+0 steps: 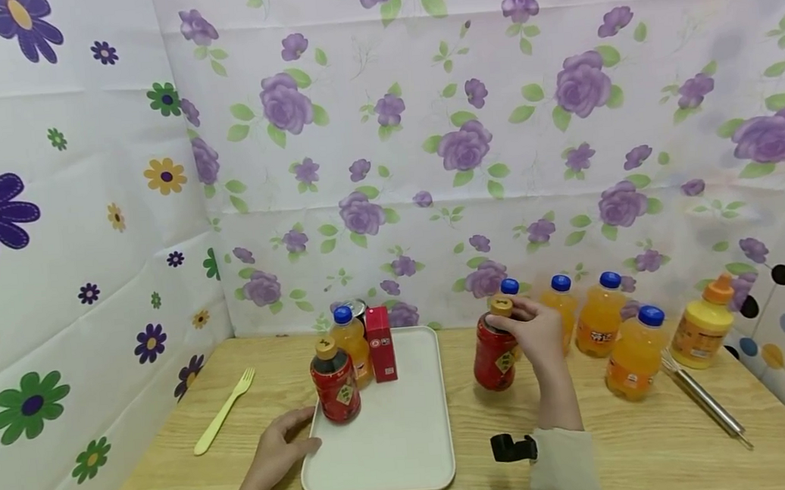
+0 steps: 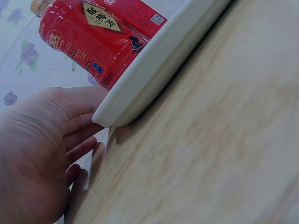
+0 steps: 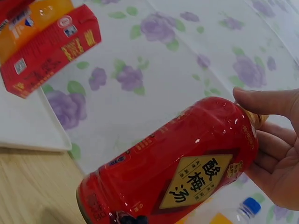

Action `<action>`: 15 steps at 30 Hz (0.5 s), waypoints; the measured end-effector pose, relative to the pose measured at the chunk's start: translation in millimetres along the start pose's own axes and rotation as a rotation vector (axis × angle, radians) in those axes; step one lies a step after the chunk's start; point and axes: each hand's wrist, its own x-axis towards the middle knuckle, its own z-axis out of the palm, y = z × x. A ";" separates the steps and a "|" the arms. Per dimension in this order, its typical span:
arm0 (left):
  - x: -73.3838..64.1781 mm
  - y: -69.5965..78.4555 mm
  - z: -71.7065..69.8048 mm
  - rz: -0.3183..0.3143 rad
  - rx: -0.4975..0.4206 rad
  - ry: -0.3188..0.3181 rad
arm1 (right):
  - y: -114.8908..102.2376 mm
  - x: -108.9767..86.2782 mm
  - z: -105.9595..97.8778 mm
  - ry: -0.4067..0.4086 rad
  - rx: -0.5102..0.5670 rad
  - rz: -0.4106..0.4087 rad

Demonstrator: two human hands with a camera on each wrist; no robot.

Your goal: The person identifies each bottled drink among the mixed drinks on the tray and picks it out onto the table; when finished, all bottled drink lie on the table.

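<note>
My right hand (image 1: 534, 334) grips a red plum-drink bottle (image 1: 494, 359) by its gold cap and neck, right of the tray. Whether its base touches the table is hard to tell; in the right wrist view the bottle (image 3: 173, 163) lies slanted across the picture. At the left edge of a cream tray (image 1: 406, 441), my left hand (image 1: 275, 450) holds the rim, thumb over it and fingers at the side. On the tray stand a matching red bottle (image 1: 335, 385), an orange-drink bottle (image 1: 353, 343), a red carton (image 1: 381, 344) and a partly hidden can (image 1: 357, 307).
Several orange-drink bottles (image 1: 600, 321) with blue caps stand at the right, one half hidden behind the held bottle. Beyond them are a yellow squeeze bottle (image 1: 702, 326) and a whisk (image 1: 707, 401). A yellow fork (image 1: 225, 412) lies left of the tray. Flowered cloth (image 1: 387, 162) backs the table.
</note>
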 end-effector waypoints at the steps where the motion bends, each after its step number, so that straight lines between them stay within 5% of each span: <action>1: 0.3 0.1 0.0 0.001 0.002 -0.002 | 0.9 0.2 -4.5 0.012 -0.010 0.006; 15: -0.1 0.5 -0.6 -0.004 -0.003 -0.008 | 18.4 -0.2 -59.5 0.209 0.049 0.084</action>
